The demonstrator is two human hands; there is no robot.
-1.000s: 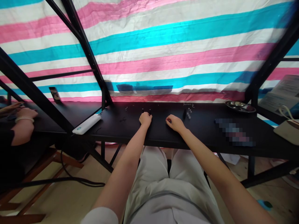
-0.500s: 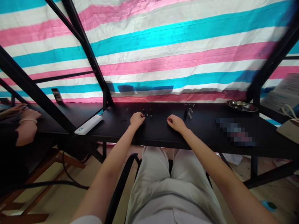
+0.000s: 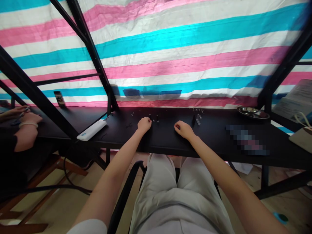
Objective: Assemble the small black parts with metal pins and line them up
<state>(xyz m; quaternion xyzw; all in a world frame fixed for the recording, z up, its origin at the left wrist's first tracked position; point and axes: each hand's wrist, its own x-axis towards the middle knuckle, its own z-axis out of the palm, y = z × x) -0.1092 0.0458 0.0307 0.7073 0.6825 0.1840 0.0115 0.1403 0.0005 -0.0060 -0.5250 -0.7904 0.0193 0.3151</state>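
Observation:
On the black tabletop [image 3: 165, 139], my left hand [image 3: 144, 124] is closed with its fingertips pressed together. Whatever they pinch, if anything, is too small to make out. Just beyond those fingertips stand a few small dark upright pieces, one of them a thin dark cylinder [image 3: 157, 118], with a tiny pale piece [image 3: 153, 121] beside them. My right hand [image 3: 184, 129] rests on the table with fingers curled in, and its palm is hidden. Right of it stands a black cylinder [image 3: 193, 119] next to a cluster of small whitish pieces [image 3: 198, 119].
Tiny light-coloured parts [image 3: 198, 110] lie in a row behind the cluster. A shiny metal dish [image 3: 253, 112] sits far right, near a blurred-out item [image 3: 247, 139]. To the left lies a white elongated case [image 3: 92, 130]. Black frame bars flank the table; a co-worker's hands [image 3: 28, 118] show far left.
My left hand has shifted very slightly to the right. My right hand stays in place. The co-worker's hands at far left have moved a little.

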